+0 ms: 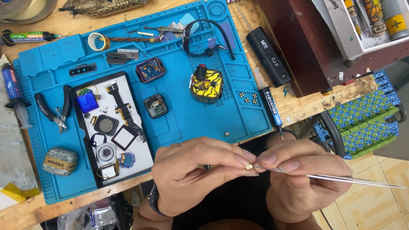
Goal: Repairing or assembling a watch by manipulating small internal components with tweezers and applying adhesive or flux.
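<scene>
Pliers (53, 108) and a screwdriver (271, 110) flank blue mat (204, 115).

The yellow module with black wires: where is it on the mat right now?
In the head view, the yellow module sits right of centre on the blue mat, beside the open smartwatch body and left of four small screws.

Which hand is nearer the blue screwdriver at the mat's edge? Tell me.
Right. The right hand sits just below the blue screwdriver tip; the left hand is farther off, down to its left.
</scene>
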